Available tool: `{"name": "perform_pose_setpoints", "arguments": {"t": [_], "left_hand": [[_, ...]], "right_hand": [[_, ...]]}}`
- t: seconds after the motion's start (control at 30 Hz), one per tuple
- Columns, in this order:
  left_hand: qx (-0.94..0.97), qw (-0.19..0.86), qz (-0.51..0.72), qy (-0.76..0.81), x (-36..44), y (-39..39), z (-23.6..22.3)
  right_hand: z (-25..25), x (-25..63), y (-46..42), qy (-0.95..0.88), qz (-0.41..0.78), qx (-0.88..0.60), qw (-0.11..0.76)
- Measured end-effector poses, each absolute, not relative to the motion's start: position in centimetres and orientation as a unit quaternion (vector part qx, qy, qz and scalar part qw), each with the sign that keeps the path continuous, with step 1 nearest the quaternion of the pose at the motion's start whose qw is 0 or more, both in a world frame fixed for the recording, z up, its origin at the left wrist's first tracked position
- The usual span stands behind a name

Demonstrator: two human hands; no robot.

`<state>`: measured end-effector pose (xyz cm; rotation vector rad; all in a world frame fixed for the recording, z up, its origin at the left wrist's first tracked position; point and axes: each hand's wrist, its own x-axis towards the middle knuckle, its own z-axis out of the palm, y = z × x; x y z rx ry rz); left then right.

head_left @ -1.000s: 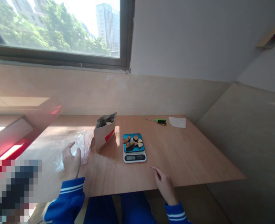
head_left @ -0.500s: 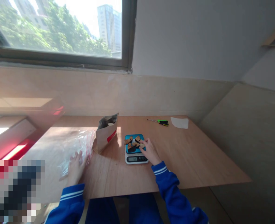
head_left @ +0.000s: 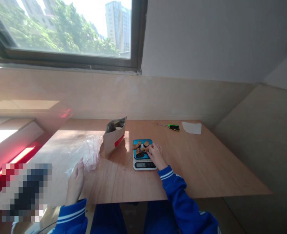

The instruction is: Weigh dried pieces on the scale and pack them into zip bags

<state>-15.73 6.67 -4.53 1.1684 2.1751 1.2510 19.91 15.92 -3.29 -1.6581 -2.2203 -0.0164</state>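
A small kitchen scale (head_left: 144, 164) with a blue top stands on the wooden table (head_left: 194, 169); several brown and dark snack pieces (head_left: 140, 148) lie on it. My right hand (head_left: 156, 155) reaches over the scale's right side, fingers curled onto the pieces there. My left hand (head_left: 75, 180) lies flat, fingers together, on the near end of a clear zip bag (head_left: 85, 152) with a red seal line. An open kraft pouch (head_left: 114, 138) with a red label stands between the bag and the scale.
A green-handled screwdriver (head_left: 170, 126) and a white paper scrap (head_left: 192, 127) lie at the table's far right. A tiled wall and window run behind. A red ledge (head_left: 17, 152) lies left of the table. A pixelated patch covers the lower left.
My right hand went from the table's near edge out to the scale and now rests on the pieces. My left hand slid nearer along the clear bag. The camera shifted slightly.
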Motion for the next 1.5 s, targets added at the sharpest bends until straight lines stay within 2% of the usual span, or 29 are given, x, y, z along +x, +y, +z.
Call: {"name": "perform_pose_setpoints", "arguments": {"t": [0.23, 0.4, 0.53, 0.7, 0.83, 1.07, 1.5], "left_hand": [[0.379, 0.2, 0.45, 0.783, -15.0, 4.7, -2.2], [0.376, 0.199, 0.451, 0.785, -14.9, 3.8, -1.2], [0.377, 0.185, 0.455, 0.785, -14.2, 3.5, -0.5], [0.404, 0.166, 0.472, 0.766, -12.8, 3.8, 0.1], [0.418, 0.161, 0.477, 0.756, -12.0, 4.3, 0.3], [0.426, 0.161, 0.472, 0.755, -11.7, 4.2, 0.9], [0.395, 0.139, 0.455, 0.786, -12.4, 3.0, 1.8]], "right_hand": [[-0.6, 19.6, 14.9, -0.79, -0.053, -0.574, 0.209], [2.0, 22.2, 12.6, -0.729, -0.067, -0.578, 0.361], [0.3, 26.0, 9.4, -0.651, -0.07, -0.609, 0.448], [-4.4, 29.5, 4.5, -0.617, -0.045, -0.662, 0.423], [-6.4, 30.8, 2.0, -0.621, -0.053, -0.663, 0.415], [-6.1, 31.1, 2.7, -0.616, -0.068, -0.667, 0.413], [-5.8, 29.9, 3.7, -0.613, -0.028, -0.662, 0.43]]}}
